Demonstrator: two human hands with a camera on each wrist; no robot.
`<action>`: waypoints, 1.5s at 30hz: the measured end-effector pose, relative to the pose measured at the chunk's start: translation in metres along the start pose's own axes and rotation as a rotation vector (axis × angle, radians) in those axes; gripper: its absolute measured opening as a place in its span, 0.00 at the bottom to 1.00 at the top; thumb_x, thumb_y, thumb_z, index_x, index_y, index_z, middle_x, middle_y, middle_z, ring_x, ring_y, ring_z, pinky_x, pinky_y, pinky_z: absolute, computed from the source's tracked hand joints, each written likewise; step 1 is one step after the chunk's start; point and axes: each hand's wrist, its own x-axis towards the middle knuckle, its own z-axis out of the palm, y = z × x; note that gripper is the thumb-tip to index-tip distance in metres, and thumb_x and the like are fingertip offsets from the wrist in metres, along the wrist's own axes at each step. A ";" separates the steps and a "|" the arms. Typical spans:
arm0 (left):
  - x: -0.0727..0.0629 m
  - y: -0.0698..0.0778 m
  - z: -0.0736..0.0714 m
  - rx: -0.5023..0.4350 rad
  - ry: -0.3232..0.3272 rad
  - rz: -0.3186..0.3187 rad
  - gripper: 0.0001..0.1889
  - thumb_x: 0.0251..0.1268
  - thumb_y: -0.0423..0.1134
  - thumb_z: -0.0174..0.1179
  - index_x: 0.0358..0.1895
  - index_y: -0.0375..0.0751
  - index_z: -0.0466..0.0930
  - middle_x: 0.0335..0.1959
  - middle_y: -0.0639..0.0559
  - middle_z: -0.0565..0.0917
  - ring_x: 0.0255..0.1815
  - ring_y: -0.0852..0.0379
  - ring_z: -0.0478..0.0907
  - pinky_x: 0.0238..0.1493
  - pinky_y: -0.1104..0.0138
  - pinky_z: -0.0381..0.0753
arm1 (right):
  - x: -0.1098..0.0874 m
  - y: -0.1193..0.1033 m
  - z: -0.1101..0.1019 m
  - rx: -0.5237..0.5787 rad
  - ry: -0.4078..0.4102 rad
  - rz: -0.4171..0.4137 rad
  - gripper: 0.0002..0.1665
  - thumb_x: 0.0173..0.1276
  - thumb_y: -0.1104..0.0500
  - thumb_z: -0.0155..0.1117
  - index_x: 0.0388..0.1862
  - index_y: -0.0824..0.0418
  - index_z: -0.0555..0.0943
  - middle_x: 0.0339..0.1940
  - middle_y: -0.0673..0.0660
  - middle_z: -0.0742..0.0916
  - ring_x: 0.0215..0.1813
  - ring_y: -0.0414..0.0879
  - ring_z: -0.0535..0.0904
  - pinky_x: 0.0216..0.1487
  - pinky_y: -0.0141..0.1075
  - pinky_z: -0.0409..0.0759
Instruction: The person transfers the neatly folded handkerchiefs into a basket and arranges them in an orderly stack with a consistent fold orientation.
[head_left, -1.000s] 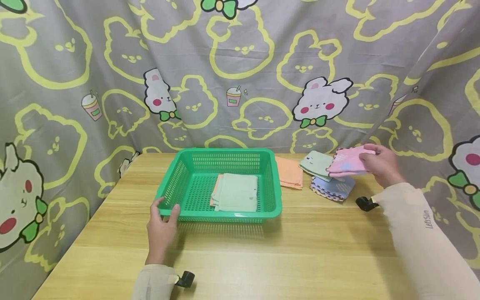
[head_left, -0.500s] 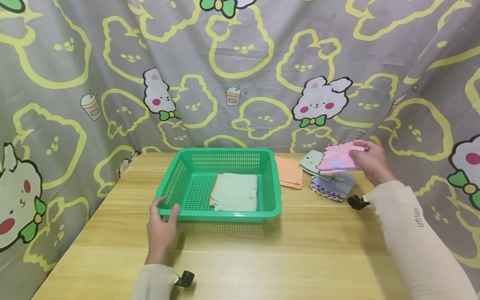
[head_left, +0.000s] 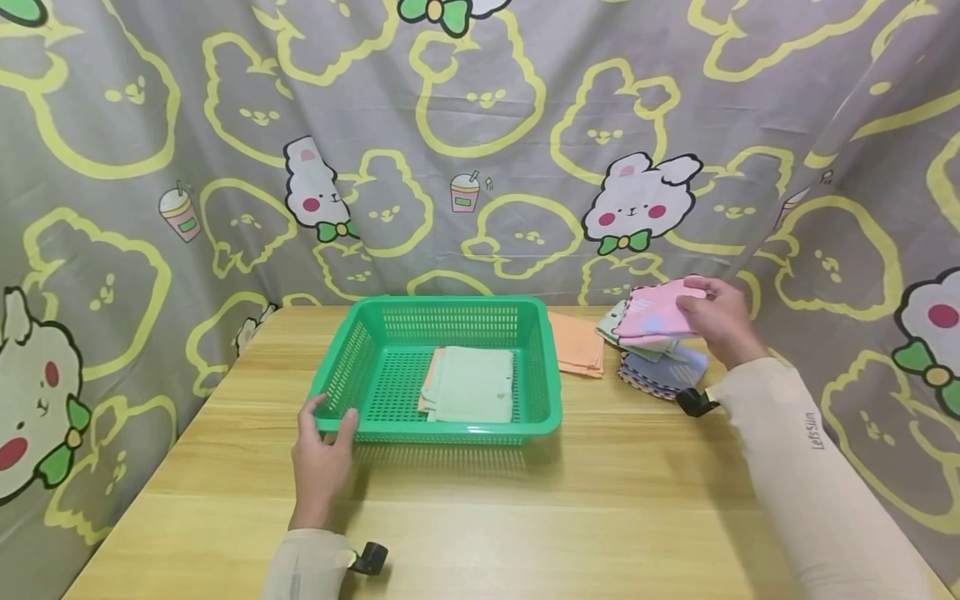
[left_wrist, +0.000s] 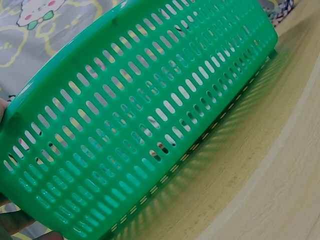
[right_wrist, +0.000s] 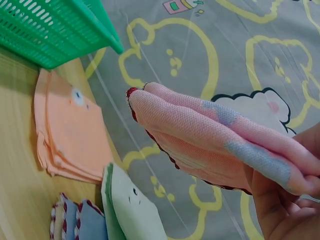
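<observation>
At the front left corner of a green plastic basket [head_left: 450, 428], my left hand [head_left: 322, 454] holds the rim, with the thumb on the front side. My right hand [head_left: 723, 317] pinches a folded pink cloth [head_left: 652, 312] with a dark scalloped edge and blue patches, raised off the table. Below and behind it lie a folded light green cloth [right_wrist: 132, 205] and a folded blue cloth [head_left: 652, 371] with a patterned edge. A folded orange cloth [right_wrist: 75, 127] lies beside the basket. Inside the basket, a folded pale green cloth [head_left: 476, 383] covers most of an orange one.
The wooden table [head_left: 480, 517] extends in front of the basket. A grey curtain [head_left: 405, 100] with yellow outlines and rabbit figures hangs behind and at both sides. A small black device [head_left: 369, 558] sits at the left wrist, and another [head_left: 696, 403] at the right.
My right hand has moved left with the pink cloth, toward the basket and over the light green cloth. The left hand and the basket have stayed in place.
</observation>
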 end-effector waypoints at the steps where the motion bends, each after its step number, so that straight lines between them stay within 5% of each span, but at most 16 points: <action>1: 0.000 0.000 0.000 0.000 0.001 0.000 0.36 0.71 0.58 0.52 0.73 0.46 0.53 0.72 0.26 0.56 0.63 0.25 0.65 0.60 0.36 0.65 | 0.000 -0.001 0.002 -0.002 -0.003 0.002 0.30 0.71 0.60 0.56 0.70 0.68 0.65 0.56 0.63 0.71 0.35 0.37 0.75 0.34 0.25 0.78; 7: 0.000 -0.002 0.000 0.001 0.003 0.005 0.36 0.71 0.58 0.52 0.73 0.45 0.53 0.71 0.25 0.56 0.64 0.26 0.64 0.60 0.37 0.64 | 0.000 -0.006 0.011 -0.014 -0.035 0.000 0.31 0.73 0.57 0.55 0.71 0.65 0.64 0.64 0.66 0.67 0.44 0.41 0.73 0.37 0.23 0.76; 18: 0.001 -0.003 0.000 0.005 0.002 0.009 0.35 0.71 0.58 0.52 0.73 0.45 0.53 0.72 0.26 0.56 0.63 0.25 0.65 0.59 0.37 0.65 | -0.003 -0.014 0.029 -0.002 -0.043 0.005 0.31 0.72 0.59 0.56 0.71 0.64 0.65 0.66 0.66 0.68 0.50 0.45 0.71 0.39 0.24 0.76; 27: 0.000 -0.002 -0.001 0.008 -0.012 -0.005 0.36 0.70 0.59 0.52 0.74 0.46 0.52 0.72 0.26 0.54 0.62 0.25 0.66 0.58 0.36 0.66 | -0.003 -0.017 0.041 0.039 -0.072 -0.013 0.30 0.70 0.63 0.56 0.70 0.66 0.66 0.54 0.63 0.72 0.37 0.40 0.75 0.35 0.27 0.79; 34: 0.001 0.000 -0.001 0.007 -0.009 -0.004 0.36 0.71 0.59 0.52 0.74 0.46 0.52 0.72 0.25 0.55 0.62 0.24 0.65 0.59 0.36 0.65 | -0.005 -0.023 0.048 0.031 -0.103 -0.036 0.30 0.70 0.63 0.56 0.70 0.65 0.66 0.60 0.66 0.71 0.39 0.42 0.74 0.36 0.26 0.78; 45: 0.002 -0.001 -0.001 0.009 -0.008 0.000 0.36 0.71 0.59 0.52 0.74 0.45 0.52 0.72 0.25 0.55 0.62 0.24 0.66 0.58 0.37 0.66 | -0.009 -0.034 0.061 0.028 -0.113 -0.074 0.28 0.68 0.63 0.57 0.67 0.67 0.69 0.50 0.62 0.73 0.35 0.41 0.74 0.32 0.27 0.77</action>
